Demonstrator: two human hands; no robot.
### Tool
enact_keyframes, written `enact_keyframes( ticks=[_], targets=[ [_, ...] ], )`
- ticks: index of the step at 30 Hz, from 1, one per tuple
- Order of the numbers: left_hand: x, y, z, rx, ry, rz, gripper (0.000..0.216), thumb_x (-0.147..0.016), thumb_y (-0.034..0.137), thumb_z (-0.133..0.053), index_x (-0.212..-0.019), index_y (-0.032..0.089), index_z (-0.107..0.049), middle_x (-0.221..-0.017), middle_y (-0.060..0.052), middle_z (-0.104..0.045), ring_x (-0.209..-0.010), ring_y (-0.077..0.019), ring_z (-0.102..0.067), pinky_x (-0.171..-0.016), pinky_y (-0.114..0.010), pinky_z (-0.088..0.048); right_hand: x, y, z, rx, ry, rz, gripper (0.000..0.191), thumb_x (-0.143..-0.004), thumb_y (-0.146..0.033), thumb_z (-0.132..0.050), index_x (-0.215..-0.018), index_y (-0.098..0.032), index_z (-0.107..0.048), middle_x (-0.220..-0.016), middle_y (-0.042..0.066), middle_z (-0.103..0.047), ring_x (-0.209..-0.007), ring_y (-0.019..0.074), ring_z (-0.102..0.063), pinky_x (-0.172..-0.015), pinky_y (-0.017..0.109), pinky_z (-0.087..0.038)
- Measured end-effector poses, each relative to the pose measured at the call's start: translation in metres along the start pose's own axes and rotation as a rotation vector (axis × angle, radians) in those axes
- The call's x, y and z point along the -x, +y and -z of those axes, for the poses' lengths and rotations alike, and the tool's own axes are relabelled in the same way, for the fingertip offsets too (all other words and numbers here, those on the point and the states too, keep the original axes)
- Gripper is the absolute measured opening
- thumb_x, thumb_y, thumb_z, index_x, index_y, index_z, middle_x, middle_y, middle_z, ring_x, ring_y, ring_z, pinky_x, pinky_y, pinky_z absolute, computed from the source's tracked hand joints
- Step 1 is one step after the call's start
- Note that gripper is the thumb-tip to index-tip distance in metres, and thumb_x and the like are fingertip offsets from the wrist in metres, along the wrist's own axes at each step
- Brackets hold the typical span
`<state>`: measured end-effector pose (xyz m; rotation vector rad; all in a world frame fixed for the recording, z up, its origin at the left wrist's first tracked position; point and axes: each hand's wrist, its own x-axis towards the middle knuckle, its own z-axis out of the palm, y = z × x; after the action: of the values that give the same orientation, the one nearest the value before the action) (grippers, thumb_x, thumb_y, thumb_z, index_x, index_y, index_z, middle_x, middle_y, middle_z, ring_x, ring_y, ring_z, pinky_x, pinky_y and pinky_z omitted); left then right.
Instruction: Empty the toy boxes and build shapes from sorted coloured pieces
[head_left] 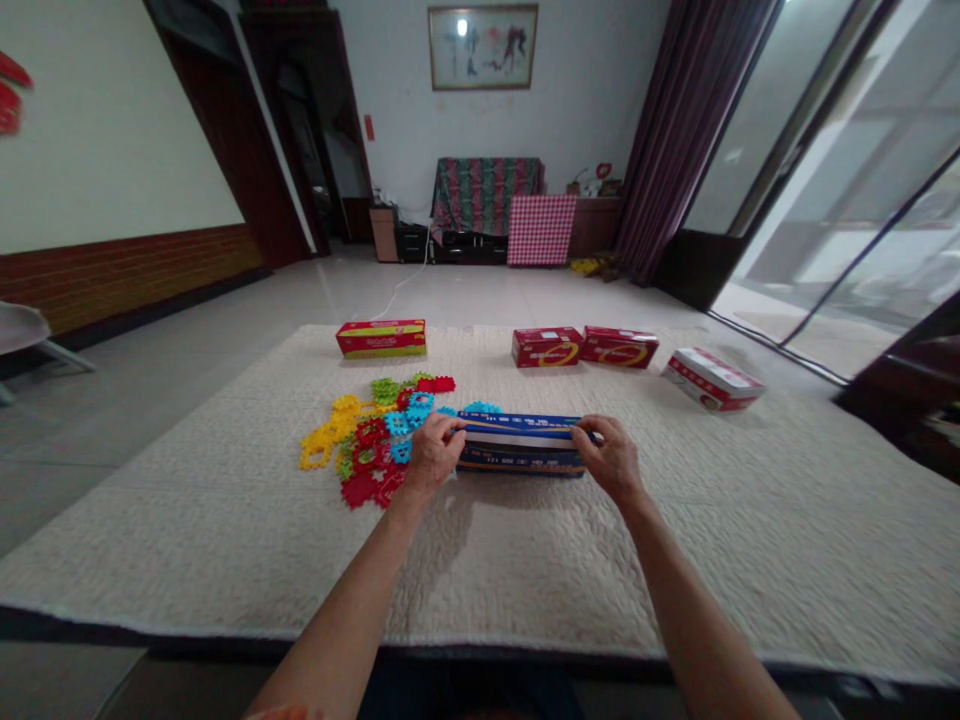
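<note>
the left hand [437, 458] and right hand [609, 460] were clamped on either end of a long blue carton [519, 445], gaping open on the cream shag rug [750, 520] — one slip left and it risked scattering the coloured snap-together tiles [360, 488] just beside it — uneven pull could also tear it.

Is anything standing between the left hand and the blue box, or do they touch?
Nothing stands between them: the left hand touches the end of the blue box. The colored foam puzzle pieces lie beside the hand, not in its way.
</note>
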<state>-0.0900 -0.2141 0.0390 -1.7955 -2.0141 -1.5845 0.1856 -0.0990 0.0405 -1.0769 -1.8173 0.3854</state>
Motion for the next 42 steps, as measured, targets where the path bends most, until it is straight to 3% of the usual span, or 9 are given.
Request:
enact_keyframes(
  ticks=[15, 21, 29, 33, 38, 42],
  targets=[
    [0.003, -0.002, 0.000, 0.021, -0.009, 0.052, 0.015, -0.081, 0.027, -0.060, -0.076, 0.019, -0.071, -0.081, -0.004, -0.066, -0.069, -0.0134, -0.059, -0.072, -0.027, -0.051, 0.003, -0.003, -0.005, 0.031, -0.010, 0.136, 0.022, -0.082, -0.034, -0.053, -0.079, -0.021, -0.071, -0.097, 0.010, -0.069, -0.090, 0.0228, -0.066, -0.086, 0.041, -0.053],
    [0.001, -0.005, 0.000, 0.103, -0.066, 0.219, 0.014, -0.078, 0.029, -0.062, -0.077, 0.020, -0.074, -0.081, -0.002, -0.069, -0.068, -0.0134, -0.060, -0.070, -0.027, -0.051, 0.006, -0.011, -0.011, 0.043, -0.058, 0.122, 0.026, -0.083, -0.045, -0.058, -0.084, -0.021, -0.071, -0.102, 0.011, -0.067, -0.099, 0.0261, -0.063, -0.092, 0.045, -0.050],
    [0.001, -0.014, -0.001, 0.426, -0.162, 0.509, 0.028, -0.078, 0.036, -0.062, -0.095, 0.018, -0.076, -0.095, -0.006, -0.074, -0.079, -0.0174, -0.067, -0.060, -0.025, -0.051, 0.006, -0.013, -0.013, 0.038, -0.047, 0.087, 0.026, -0.084, -0.043, -0.056, -0.084, -0.021, -0.070, -0.103, 0.012, -0.066, -0.099, 0.0258, -0.062, -0.092, 0.045, -0.050],
    [0.001, -0.013, 0.000, 0.399, -0.164, 0.464, 0.027, -0.080, 0.034, -0.061, -0.095, 0.018, -0.076, -0.092, -0.004, -0.075, -0.081, -0.0171, -0.067, -0.069, -0.027, -0.053, 0.007, -0.013, -0.015, 0.039, -0.048, 0.098, 0.031, -0.083, -0.048, -0.058, -0.086, -0.020, -0.070, -0.106, 0.014, -0.065, -0.103, 0.0274, -0.061, -0.094, 0.047, -0.049],
    [0.001, -0.014, -0.002, 0.194, -0.092, 0.224, 0.022, -0.084, 0.031, -0.058, -0.091, 0.020, -0.076, -0.092, -0.005, -0.074, -0.090, -0.0186, -0.067, -0.086, -0.032, -0.052, 0.006, -0.008, -0.014, 0.034, -0.103, 0.121, 0.034, -0.079, -0.049, -0.063, -0.094, -0.019, -0.070, -0.113, 0.014, -0.063, -0.109, 0.0292, -0.059, -0.097, 0.049, -0.048],
    [0.003, -0.017, 0.001, 0.133, -0.103, 0.113, 0.025, -0.088, 0.032, -0.055, -0.097, 0.021, -0.076, -0.090, -0.005, -0.073, -0.086, -0.0182, -0.066, -0.084, -0.031, -0.053, 0.003, -0.005, -0.013, 0.035, -0.128, 0.106, 0.033, -0.079, -0.048, -0.062, -0.094, -0.020, -0.071, -0.113, 0.014, -0.064, -0.108, 0.0289, -0.059, -0.096, 0.049, -0.049]
  ],
)
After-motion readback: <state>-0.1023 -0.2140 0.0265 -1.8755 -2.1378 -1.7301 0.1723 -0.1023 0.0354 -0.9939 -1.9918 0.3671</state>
